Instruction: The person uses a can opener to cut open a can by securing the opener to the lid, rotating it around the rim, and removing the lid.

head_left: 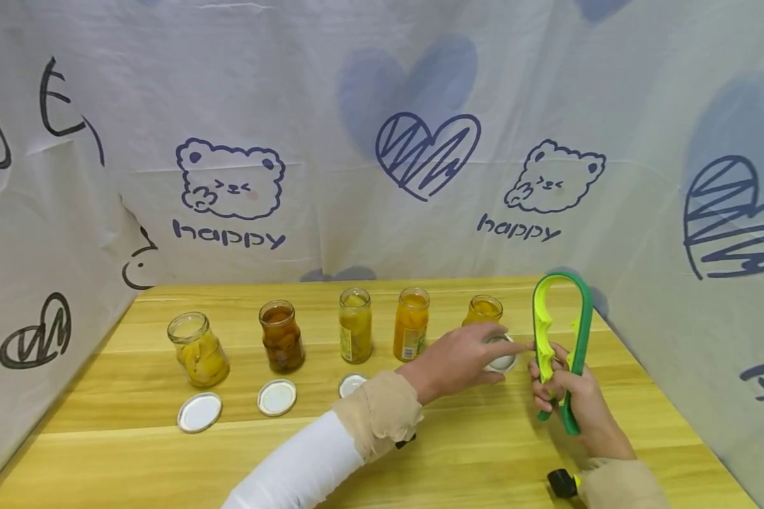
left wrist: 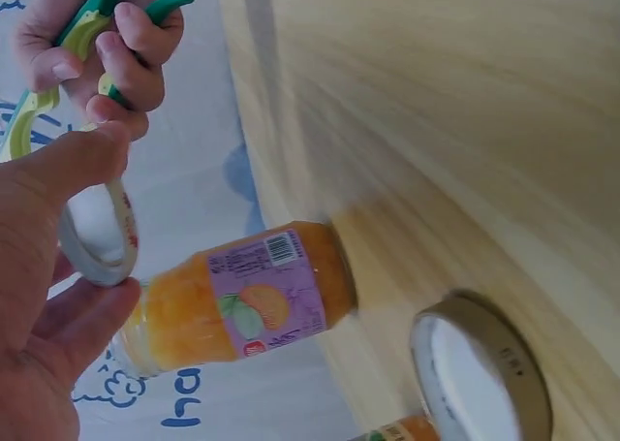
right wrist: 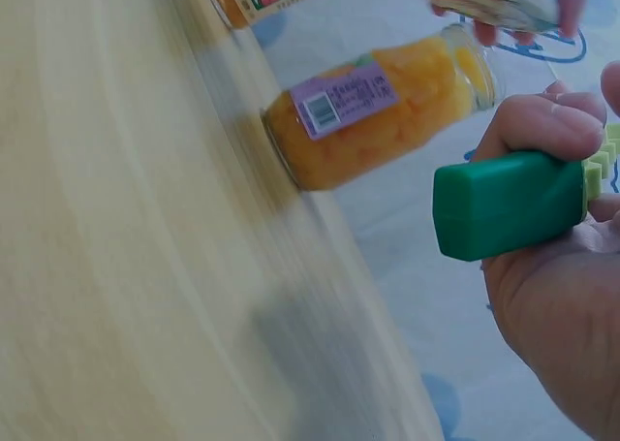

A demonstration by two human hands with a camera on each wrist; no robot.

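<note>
My left hand (head_left: 461, 360) pinches a white-lined jar lid (left wrist: 102, 230) between thumb and fingers, in front of the rightmost jar. That jar (left wrist: 257, 300) stands upright without a lid, holding orange fruit behind a purple label. Just to the right, my right hand (head_left: 579, 403) grips a green jar opener (head_left: 582, 332) with a yellow-green toothed inner side. Its loop points upward, and its handle end (right wrist: 509, 205) sticks out of the fist in the right wrist view. Part of the rightmost jar is hidden behind my left hand in the head view.
More open jars stand in a row to the left: yellow fruit (head_left: 202, 357), dark fruit (head_left: 283, 339), pale yellow fruit (head_left: 355, 329) and orange fruit (head_left: 412, 325). Lids (head_left: 199, 412) (head_left: 276, 397) lie before them, one lid (head_left: 353, 384) partly behind my left arm. A drawn-on cloth (head_left: 331, 205) hangs behind.
</note>
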